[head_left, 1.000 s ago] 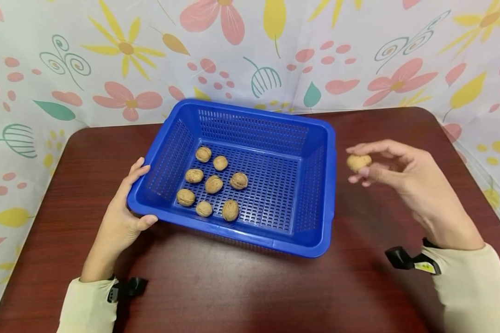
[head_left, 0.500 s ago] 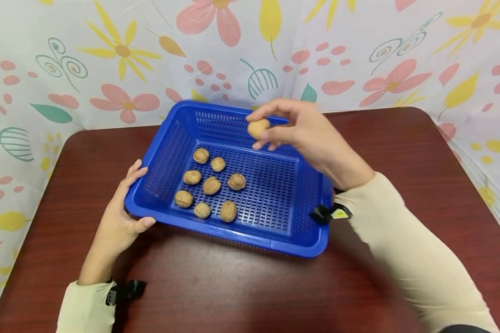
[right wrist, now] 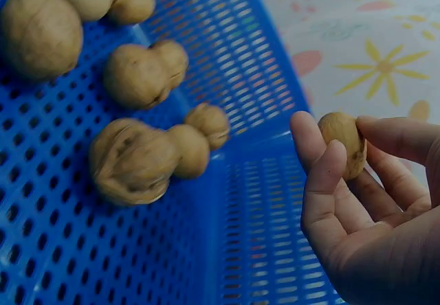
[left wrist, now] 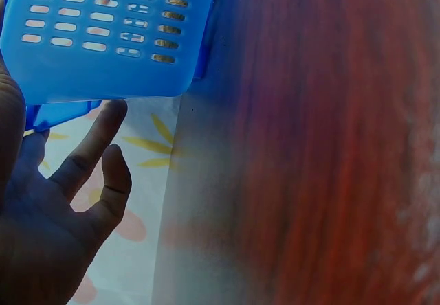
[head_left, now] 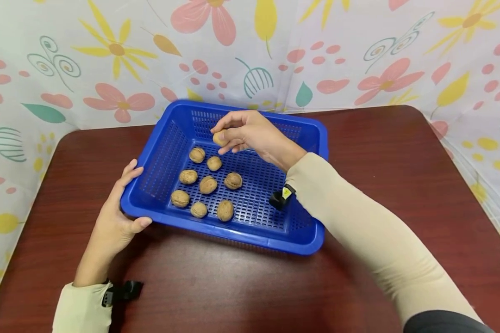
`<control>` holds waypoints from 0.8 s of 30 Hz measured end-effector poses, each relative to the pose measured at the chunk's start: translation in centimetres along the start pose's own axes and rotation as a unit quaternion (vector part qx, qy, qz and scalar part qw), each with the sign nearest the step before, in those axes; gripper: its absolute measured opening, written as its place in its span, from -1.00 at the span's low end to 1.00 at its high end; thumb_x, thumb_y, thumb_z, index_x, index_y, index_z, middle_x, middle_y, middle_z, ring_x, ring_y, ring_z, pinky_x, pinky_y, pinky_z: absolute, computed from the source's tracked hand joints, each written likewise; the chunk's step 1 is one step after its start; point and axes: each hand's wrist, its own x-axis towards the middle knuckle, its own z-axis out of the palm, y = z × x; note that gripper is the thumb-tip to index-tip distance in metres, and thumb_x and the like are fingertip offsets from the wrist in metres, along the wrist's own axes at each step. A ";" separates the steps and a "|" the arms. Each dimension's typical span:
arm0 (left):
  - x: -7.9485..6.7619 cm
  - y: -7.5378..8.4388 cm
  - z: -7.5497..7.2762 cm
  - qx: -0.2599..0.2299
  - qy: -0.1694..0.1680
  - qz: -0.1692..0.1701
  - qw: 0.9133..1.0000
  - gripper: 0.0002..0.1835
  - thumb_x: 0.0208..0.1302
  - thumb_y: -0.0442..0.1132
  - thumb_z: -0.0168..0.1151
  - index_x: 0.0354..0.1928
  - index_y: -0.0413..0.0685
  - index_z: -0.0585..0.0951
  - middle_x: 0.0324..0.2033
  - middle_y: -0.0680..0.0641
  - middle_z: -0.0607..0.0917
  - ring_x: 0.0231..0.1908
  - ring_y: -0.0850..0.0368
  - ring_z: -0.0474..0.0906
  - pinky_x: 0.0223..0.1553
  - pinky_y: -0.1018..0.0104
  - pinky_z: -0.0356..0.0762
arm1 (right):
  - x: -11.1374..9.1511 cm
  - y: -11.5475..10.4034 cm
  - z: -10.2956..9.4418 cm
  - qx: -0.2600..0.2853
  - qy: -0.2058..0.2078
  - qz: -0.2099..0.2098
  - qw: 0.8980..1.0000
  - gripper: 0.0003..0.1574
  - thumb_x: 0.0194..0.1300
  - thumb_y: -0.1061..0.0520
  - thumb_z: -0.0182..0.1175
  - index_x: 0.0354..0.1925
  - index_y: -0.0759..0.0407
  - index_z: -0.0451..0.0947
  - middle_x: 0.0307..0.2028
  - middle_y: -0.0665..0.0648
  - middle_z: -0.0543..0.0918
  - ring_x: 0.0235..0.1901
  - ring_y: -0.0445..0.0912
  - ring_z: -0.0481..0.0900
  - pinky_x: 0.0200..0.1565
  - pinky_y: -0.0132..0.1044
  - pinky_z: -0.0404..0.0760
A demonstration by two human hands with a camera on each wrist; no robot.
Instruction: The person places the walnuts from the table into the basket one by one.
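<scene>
In the head view a blue plastic basket (head_left: 250,239) with slotted walls stands on the table, with several walnuts (head_left: 208,185) lying in its left half. My left hand (head_left: 114,222) grips the basket's left corner, thumb on the near rim and fingers along the left rim. Seen from the left wrist, some fingers (left wrist: 86,154) sit under the rim outside the wall. My right hand (head_left: 254,136) is above the basket's back part, pinching a walnut (head_left: 219,138) between thumb and fingertips. The right wrist view shows this held walnut (right wrist: 344,143) apart from those on the basket floor.
The basket rests on a dark red-brown table (head_left: 241,291). Behind it hangs a white floral cloth (head_left: 308,27), close to the basket's back rim. My right forearm sleeve (head_left: 371,226) crosses over the basket's right rim.
My right hand has carried the pinched walnut leftward, from beyond the basket's right side to above its back left part. The left hand keeps its grip on the corner.
</scene>
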 end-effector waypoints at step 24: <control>-0.3 0.6 0.3 0.005 -0.005 -0.023 1.000 0.04 0.02 -0.15 0.70 0.55 -0.08 0.35 0.67 -0.05 0.07 0.50 0.09 0.18 0.29 0.65 0.33 | 1.4 2.3 -0.5 -0.092 0.024 0.216 0.972 -0.63 0.43 0.40 0.18 0.13 0.24 0.70 0.38 0.12 0.53 -0.05 0.13 0.81 -0.34 -0.30 0.63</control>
